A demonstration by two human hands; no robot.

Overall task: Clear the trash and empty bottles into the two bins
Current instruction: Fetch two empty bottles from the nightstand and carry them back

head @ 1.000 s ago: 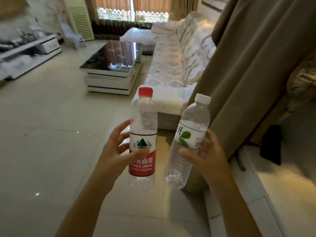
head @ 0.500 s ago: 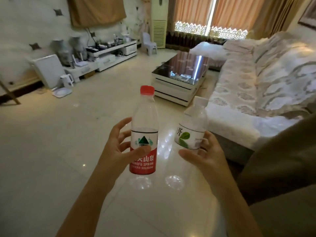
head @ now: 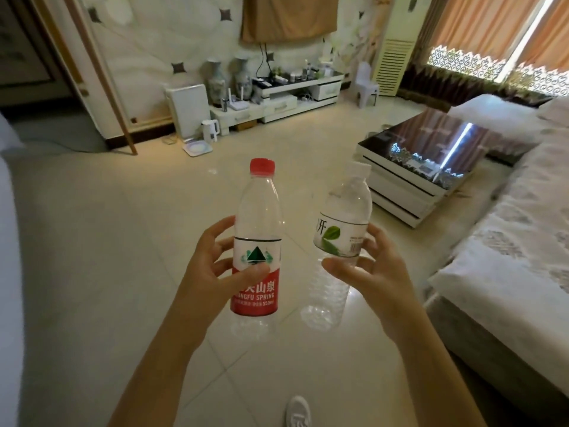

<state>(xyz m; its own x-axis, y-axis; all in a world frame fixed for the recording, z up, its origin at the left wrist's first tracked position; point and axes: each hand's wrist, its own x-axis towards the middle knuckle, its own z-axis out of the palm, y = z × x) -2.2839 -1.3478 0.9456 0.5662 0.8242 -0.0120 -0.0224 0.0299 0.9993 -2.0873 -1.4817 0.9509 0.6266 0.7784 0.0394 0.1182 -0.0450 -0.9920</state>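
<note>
Holding two empty plastic bottles out front, above the tiled floor point(head: 92, 257). Left hand point(head: 212, 272) grips the red-capped bottle point(head: 257, 241) upright, thumb across its red label, fingers curled round the back. Right hand point(head: 369, 272) grips the white-capped bottle point(head: 341, 235) w/ leaf label, tilted, cap leaning toward the glass-top coffee table point(head: 425, 155). Bottles sit near each other, not touching, both left of that table. Sofa point(head: 508, 257) runs along the table's right side; TV cabinet point(head: 292, 94) stands by the wall beyond it.

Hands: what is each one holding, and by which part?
Left hand grips the red-capped bottle at its label; right hand grips the white-capped bottle at its label.
</note>
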